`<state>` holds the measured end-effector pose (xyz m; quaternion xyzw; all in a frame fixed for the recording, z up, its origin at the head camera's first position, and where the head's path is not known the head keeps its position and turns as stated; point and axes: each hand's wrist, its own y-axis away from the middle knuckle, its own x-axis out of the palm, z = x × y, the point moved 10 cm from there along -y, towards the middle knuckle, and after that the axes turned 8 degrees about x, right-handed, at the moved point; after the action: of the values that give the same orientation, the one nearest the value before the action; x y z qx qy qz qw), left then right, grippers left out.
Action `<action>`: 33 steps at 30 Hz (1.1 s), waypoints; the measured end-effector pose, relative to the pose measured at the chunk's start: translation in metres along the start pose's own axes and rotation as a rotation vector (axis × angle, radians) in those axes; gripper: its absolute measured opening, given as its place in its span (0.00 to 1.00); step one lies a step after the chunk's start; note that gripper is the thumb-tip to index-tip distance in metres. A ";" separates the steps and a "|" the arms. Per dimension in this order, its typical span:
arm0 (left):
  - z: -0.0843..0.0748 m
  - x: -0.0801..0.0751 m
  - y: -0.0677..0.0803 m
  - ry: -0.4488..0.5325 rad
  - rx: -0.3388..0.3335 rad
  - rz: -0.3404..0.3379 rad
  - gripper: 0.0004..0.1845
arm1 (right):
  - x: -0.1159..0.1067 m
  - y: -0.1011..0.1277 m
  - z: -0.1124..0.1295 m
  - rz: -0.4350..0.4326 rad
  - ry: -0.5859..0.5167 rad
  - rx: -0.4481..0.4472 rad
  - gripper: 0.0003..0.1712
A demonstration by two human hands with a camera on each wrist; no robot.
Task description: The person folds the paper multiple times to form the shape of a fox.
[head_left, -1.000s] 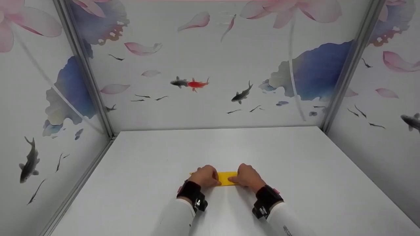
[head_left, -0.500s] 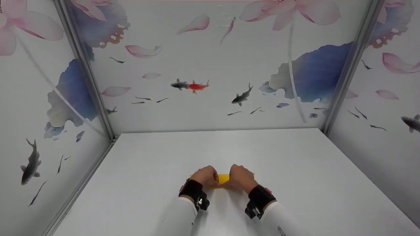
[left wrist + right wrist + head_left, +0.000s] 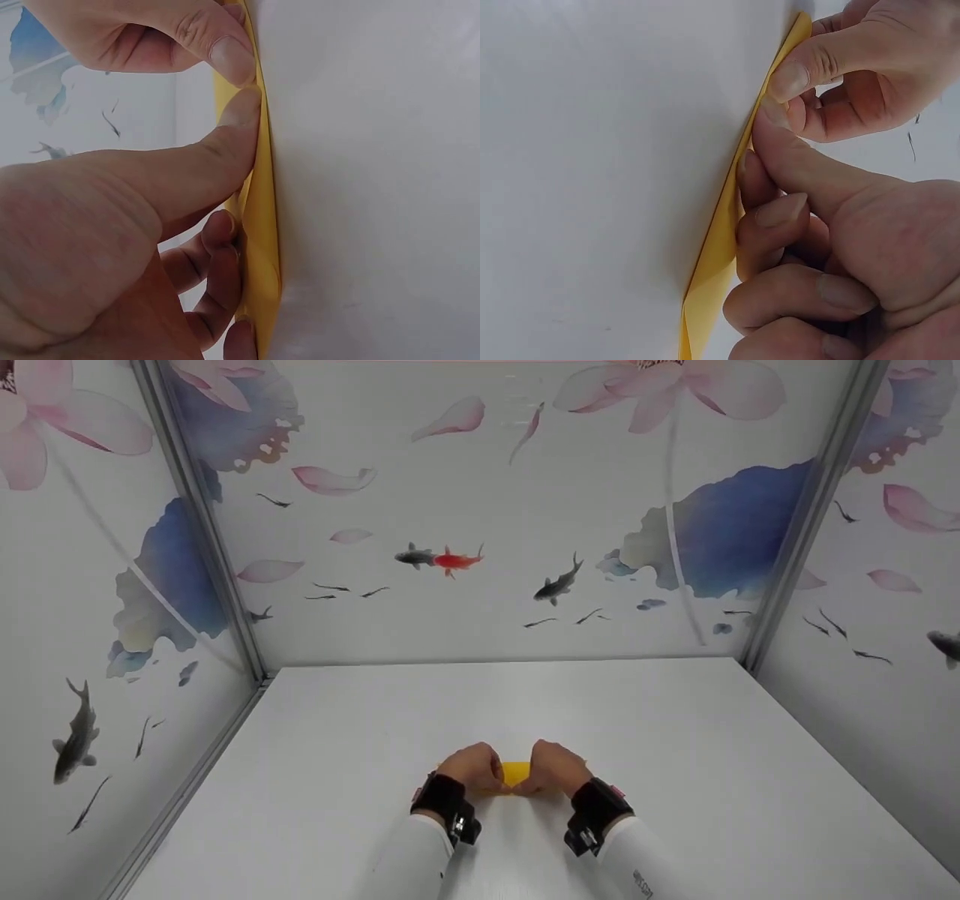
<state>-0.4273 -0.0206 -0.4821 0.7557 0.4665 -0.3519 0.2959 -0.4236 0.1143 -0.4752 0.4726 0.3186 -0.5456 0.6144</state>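
A sheet of folded yellow paper (image 3: 516, 772) lies near the middle of the white table, its near edge lifted into a fold. My left hand (image 3: 472, 766) pinches that edge from the left, thumb on the fold and fingers behind it, as the left wrist view shows along the paper (image 3: 261, 251). From the right, my right hand (image 3: 559, 769) holds the same edge between thumb and curled fingers. Both thumbs meet tip to tip on the fold in the right wrist view, where the paper (image 3: 714, 262) runs as a thin slanting strip. The hands cover the paper's two ends in the head view.
The white table (image 3: 337, 720) stretches around the hands on all sides. White panels printed with fish, petals and lotus leaves enclose it at the back wall (image 3: 450, 622), left and right. Black camera straps (image 3: 437, 795) sit on both wrists, below them white sleeves.
My right hand has moved left along the paper's near edge until its thumb meets the left one. Less yellow shows between the hands. The left hand stays nearly in place.
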 end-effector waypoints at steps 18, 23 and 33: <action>0.000 0.000 0.003 0.001 -0.067 0.007 0.12 | -0.004 -0.003 -0.017 0.055 0.105 0.032 0.28; -0.001 -0.001 0.005 0.012 -0.075 -0.012 0.12 | -0.011 -0.006 -0.035 0.065 0.119 0.073 0.30; 0.000 0.001 0.001 0.009 -0.084 0.004 0.12 | -0.012 -0.018 -0.073 0.122 0.108 0.137 0.29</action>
<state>-0.4263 -0.0208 -0.4830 0.7450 0.4807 -0.3282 0.3260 -0.4348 0.1872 -0.4942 0.5607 0.2835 -0.5014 0.5948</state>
